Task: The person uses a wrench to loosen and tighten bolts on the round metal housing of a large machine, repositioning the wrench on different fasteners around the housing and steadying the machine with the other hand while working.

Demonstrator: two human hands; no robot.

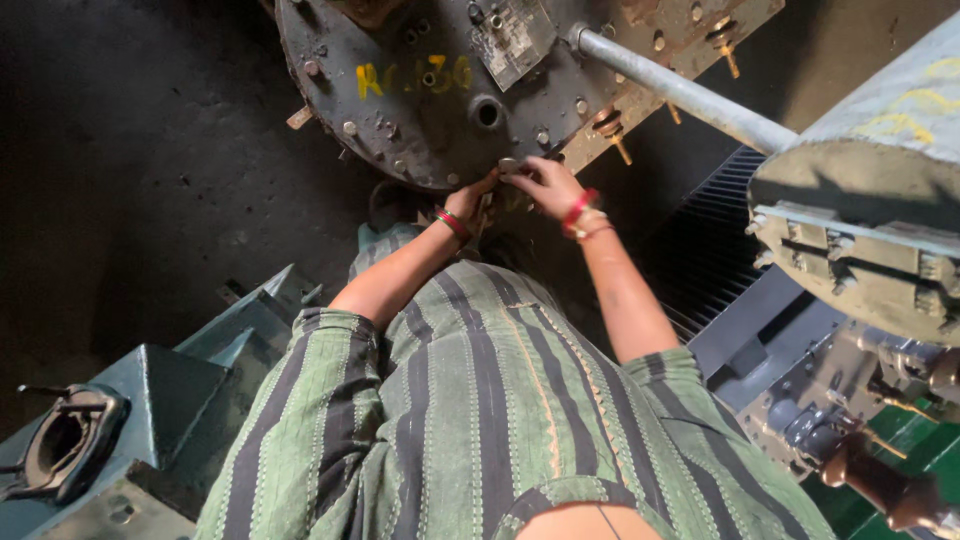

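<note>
Both hands pinch one small bolt (508, 165) at the dark round steel cover's (420, 120) rim: left hand (470, 200), right hand (545, 185); neighbouring rim bolts already sit seated

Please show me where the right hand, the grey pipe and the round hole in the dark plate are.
right hand (545, 185): head view, back of hand.
grey pipe (690, 97): head view, middle of shaft.
round hole (487, 113): head view, its dark centre.

I see a dark grey, rust-flecked round steel cover (430, 100) with yellow paint marks. Below it my garment (490, 420) is green with black stripes and pale dotted lines — red bangles (580, 210) at the wrist nearest the cover. Left of the cover the floor (130, 170) is near black; to the right, a light grey pipe (680, 95) — and blue-grey housings (860, 230).
</note>
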